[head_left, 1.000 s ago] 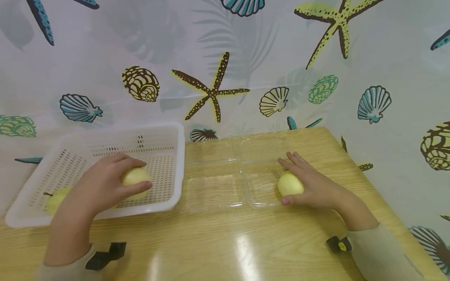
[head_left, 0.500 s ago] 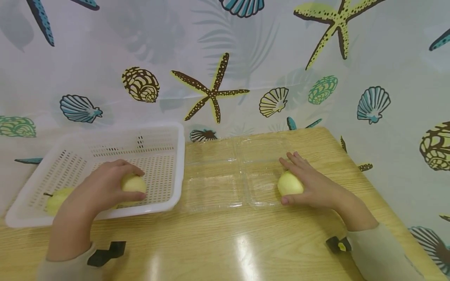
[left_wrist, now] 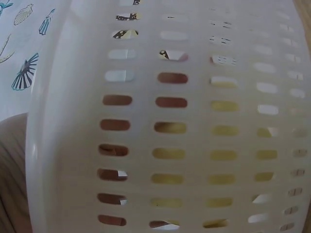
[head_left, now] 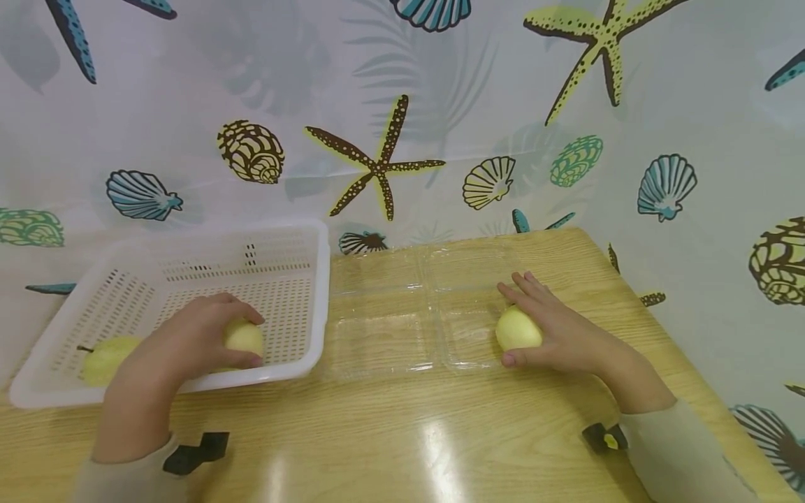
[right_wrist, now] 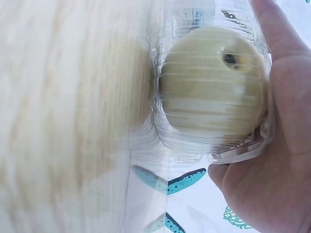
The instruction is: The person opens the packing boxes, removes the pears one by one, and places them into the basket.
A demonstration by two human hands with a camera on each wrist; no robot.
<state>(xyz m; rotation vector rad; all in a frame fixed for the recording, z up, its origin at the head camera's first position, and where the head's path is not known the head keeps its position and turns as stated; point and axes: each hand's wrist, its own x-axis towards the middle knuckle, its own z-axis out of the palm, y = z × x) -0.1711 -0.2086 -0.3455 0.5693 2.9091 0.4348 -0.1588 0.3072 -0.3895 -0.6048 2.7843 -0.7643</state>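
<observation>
The left hand [head_left: 189, 335] grips a pear [head_left: 244, 338] inside the white basket [head_left: 302, 241] (another pear [head_left: 107, 358] lies there). The right hand [head_left: 560, 332] holds a pear [head_left: 517, 330] in the clear tray [head_left: 377, 335].

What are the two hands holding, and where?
Left hand grips a round yellow pear over its top, inside the white plastic basket. Right hand cups another from its side.

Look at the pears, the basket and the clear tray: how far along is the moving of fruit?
Done: one pear sits in the clear tray, with the right hand round it. In hand: the left hand grips a second pear inside the white basket. Left: a third pear lies untouched in the basket, and the tray's other pockets look unfilled.
</observation>
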